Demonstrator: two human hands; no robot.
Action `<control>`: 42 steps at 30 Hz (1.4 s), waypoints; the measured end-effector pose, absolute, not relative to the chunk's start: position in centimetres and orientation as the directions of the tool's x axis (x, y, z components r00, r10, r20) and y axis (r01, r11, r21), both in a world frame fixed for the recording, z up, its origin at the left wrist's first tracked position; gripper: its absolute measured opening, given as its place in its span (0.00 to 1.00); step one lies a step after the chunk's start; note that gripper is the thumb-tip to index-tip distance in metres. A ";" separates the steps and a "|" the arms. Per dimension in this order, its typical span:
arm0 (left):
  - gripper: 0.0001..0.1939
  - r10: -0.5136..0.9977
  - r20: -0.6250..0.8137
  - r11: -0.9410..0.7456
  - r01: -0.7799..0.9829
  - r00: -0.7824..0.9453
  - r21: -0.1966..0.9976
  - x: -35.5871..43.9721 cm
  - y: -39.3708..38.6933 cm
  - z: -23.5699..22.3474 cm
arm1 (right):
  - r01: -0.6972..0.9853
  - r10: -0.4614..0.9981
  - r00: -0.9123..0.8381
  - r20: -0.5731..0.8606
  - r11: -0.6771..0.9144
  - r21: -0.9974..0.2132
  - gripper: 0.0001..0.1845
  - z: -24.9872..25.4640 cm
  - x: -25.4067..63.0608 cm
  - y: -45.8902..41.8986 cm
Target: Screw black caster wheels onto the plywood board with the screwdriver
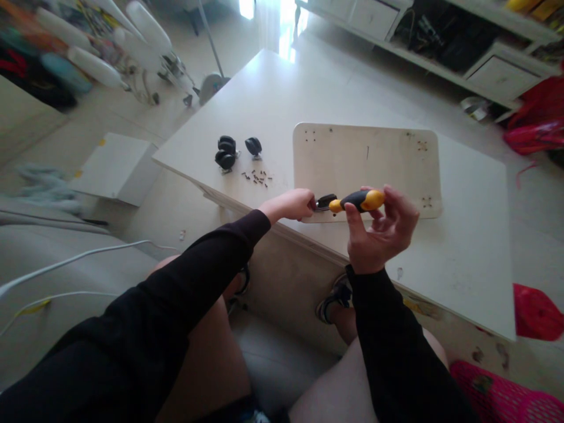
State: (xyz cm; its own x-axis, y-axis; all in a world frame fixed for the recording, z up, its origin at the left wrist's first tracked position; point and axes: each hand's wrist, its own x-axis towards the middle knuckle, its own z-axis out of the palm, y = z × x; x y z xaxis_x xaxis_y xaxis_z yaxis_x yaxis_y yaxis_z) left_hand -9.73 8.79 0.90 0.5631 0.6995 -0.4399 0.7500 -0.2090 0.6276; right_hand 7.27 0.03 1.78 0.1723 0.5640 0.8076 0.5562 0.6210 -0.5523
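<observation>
A pale board with rounded corners [352, 167] lies flat on the white table, with small holes near its corners. At its near left corner is a black caster [326, 199]. My left hand [296, 204] is closed, its fingertips at the left side of that caster. My right hand [384, 230] grips a screwdriver [360, 201] by its yellow and black handle. The screwdriver points left, toward the caster; its tip is hidden. Several small dark screws [258, 178] are scattered left of the board. Behind them are a pair of casters [225, 154] and a single caster [253, 146].
The white table [467, 252] stands diagonally before my knees. A white box [117, 167] sits on the floor at left. A white cabinet with drawers [374, 17] is at the back. Red bags [535, 311] lie right of the table, and a pink mesh item [506, 393] is at lower right.
</observation>
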 end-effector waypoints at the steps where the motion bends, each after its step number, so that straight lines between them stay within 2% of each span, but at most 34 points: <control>1: 0.19 0.700 -0.443 -0.201 0.750 0.560 0.631 -9.7 8.8 0.8 | 0.521 0.588 0.174 0.790 0.626 -0.581 0.30 1.8 7.1 0.0; 5: 0.18 0.705 -0.442 -0.198 0.752 0.555 0.629 -9.7 8.9 0.5 | 0.466 0.633 0.128 0.764 0.642 -0.609 0.25 2.0 7.1 -0.2; 9: 0.16 0.703 -0.425 -0.213 0.740 0.569 0.638 -9.8 8.9 0.3 | 0.655 0.560 0.138 0.817 0.567 -0.499 0.28 2.0 7.6 -0.2; 11: 0.16 0.703 -0.430 -0.214 0.745 0.566 0.632 -9.8 8.9 0.4 | 0.697 0.556 0.146 0.818 0.529 -0.484 0.30 1.8 7.7 -0.2; 14: 0.16 0.716 -0.429 -0.224 0.763 0.551 0.606 -9.7 8.7 0.5 | 0.623 0.599 0.196 0.776 0.535 -0.571 0.35 1.4 7.4 -0.3; 17: 0.16 0.748 -0.399 -0.240 0.777 0.530 0.582 -9.5 8.5 0.4 | 0.540 0.642 0.198 0.741 0.559 -0.629 0.33 1.1 7.1 -0.4; 22: 0.15 0.780 -0.321 -0.311 0.778 0.537 0.546 -9.4 8.4 -0.5 | 0.567 0.634 0.093 0.768 0.600 -0.564 0.27 1.0 7.5 -0.3; 26: 0.15 0.792 -0.295 -0.336 0.784 0.535 0.522 -9.4 8.5 -1.0 | 0.652 0.576 0.150 0.804 0.554 -0.518 0.26 1.2 7.8 -0.1; 28: 0.15 0.792 -0.299 -0.337 0.789 0.532 0.513 -9.3 8.5 -1.2 | 0.644 0.564 0.187 0.805 0.548 -0.534 0.28 1.2 7.6 0.0; 31: 0.14 0.797 -0.297 -0.337 0.795 0.526 0.504 -9.3 8.5 -1.4 | 0.541 0.599 0.218 0.771 0.583 -0.606 0.30 1.2 7.2 -0.2; 34: 0.14 0.802 -0.283 -0.342 0.793 0.526 0.504 -9.2 8.4 -1.5 | 0.493 0.645 0.186 0.741 0.591 -0.638 0.27 1.3 7.2 -0.4; 39: 0.13 0.802 -0.272 -0.357 0.791 0.532 0.497 -9.3 8.3 -1.4 | 0.657 0.559 0.202 0.804 0.531 -0.535 0.31 1.3 7.6 -0.2; 42: 0.12 0.799 -0.264 -0.368 0.786 0.541 0.497 -9.3 8.3 -1.5 | 0.655 0.539 0.215 0.814 0.539 -0.530 0.33 1.1 7.4 -0.2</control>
